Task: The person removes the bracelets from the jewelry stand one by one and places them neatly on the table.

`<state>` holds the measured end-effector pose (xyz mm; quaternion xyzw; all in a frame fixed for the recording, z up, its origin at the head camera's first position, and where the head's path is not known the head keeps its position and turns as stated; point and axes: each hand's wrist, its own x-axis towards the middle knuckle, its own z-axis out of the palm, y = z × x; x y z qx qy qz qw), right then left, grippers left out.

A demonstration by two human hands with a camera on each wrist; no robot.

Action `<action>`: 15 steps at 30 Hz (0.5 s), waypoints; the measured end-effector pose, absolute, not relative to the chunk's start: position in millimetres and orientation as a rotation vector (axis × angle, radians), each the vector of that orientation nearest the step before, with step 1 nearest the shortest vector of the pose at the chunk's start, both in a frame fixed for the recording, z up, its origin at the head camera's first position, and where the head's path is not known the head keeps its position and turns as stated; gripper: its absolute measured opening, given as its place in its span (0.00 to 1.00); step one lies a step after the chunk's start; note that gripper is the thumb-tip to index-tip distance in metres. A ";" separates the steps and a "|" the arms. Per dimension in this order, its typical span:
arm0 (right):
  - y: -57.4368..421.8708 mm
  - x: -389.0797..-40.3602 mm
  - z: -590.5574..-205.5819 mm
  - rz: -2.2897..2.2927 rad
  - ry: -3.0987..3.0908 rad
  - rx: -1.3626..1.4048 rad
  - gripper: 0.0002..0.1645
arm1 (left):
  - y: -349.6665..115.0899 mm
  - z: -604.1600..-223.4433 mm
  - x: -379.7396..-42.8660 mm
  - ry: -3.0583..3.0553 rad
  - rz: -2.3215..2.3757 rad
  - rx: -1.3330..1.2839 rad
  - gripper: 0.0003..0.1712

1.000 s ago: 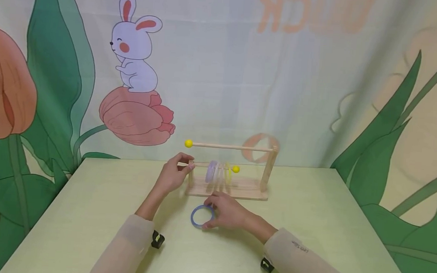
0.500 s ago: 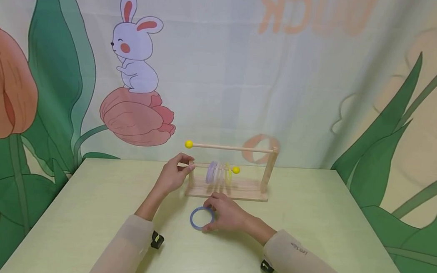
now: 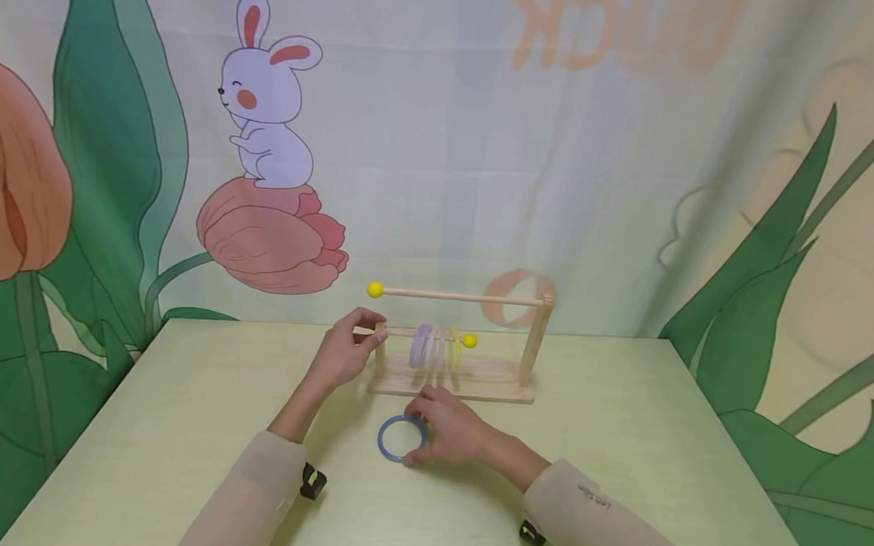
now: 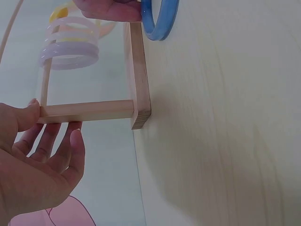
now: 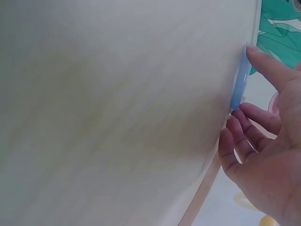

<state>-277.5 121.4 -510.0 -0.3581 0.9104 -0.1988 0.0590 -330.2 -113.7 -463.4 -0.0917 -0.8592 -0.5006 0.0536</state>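
My left hand (image 3: 344, 351) grips the top of the short post on a wooden rack (image 3: 493, 389), thumb on one side and fingers on the other in the left wrist view. From that post a lower rod ends in a yellow ball (image 3: 469, 341) and carries several bangles, among them a lavender one (image 3: 419, 347), whitish ones and a yellow one (image 3: 455, 356). In front of the base, my right hand (image 3: 456, 429) pinches a blue bangle (image 3: 380, 438) at its right side between thumb and fingers. The right wrist view has that blue bangle (image 5: 240, 84) edge-on, close over the table.
The rack's upper rod (image 3: 458, 296) has no bangles and ends at the left in another yellow ball (image 3: 375, 290). A pale table (image 3: 606, 450) bears the rack. Behind it hangs a curtain (image 3: 445, 140) printed with a rabbit and tulips.
The blue bangle and my right hand have shifted very slightly toward the front of the table. My left hand keeps its grip on the post, and the head view has moved a little.
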 end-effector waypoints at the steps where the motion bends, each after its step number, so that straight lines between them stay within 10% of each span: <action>1: 121.7 -277.4 -509.3 -0.599 2.752 -1.088 0.40 | -113.6 -463.7 -330.3 -2.610 -1.522 -0.277 0.18; 15: 130.5 -272.9 -478.7 -0.655 2.666 -1.097 0.43 | -112.5 -463.8 -330.3 -2.607 -1.517 -0.272 0.16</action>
